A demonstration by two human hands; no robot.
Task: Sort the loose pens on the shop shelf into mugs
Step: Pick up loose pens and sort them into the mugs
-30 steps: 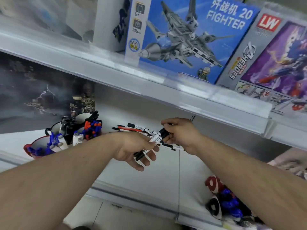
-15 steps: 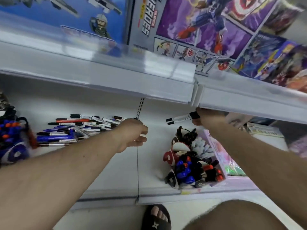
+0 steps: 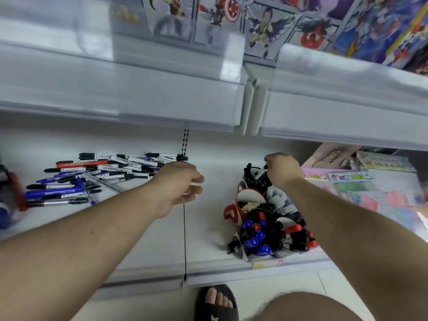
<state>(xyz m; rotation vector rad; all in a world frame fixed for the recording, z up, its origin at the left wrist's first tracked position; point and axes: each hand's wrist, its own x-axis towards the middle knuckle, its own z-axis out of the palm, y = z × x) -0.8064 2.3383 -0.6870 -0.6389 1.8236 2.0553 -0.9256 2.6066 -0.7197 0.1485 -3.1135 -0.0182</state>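
Observation:
A loose pile of pens, black, blue and red, lies on the white shelf at the left. My left hand hovers just right of the pile, fingers loosely curled and holding nothing. A cluster of mugs packed with black, blue and red pens stands at the right. My right hand is over the rearmost mug, pinching a black-capped pen that points down into it.
An upper shelf edge overhangs closely above the hands, with toy boxes on it. Pink stationery packs lie right of the mugs. More mugs with pens sit at the far left edge. My sandalled foot shows below.
My right hand carried a black pen from the loose pile rightward and lowered it over the rear mug. My left hand let go and stayed near the pile. The view swung right.

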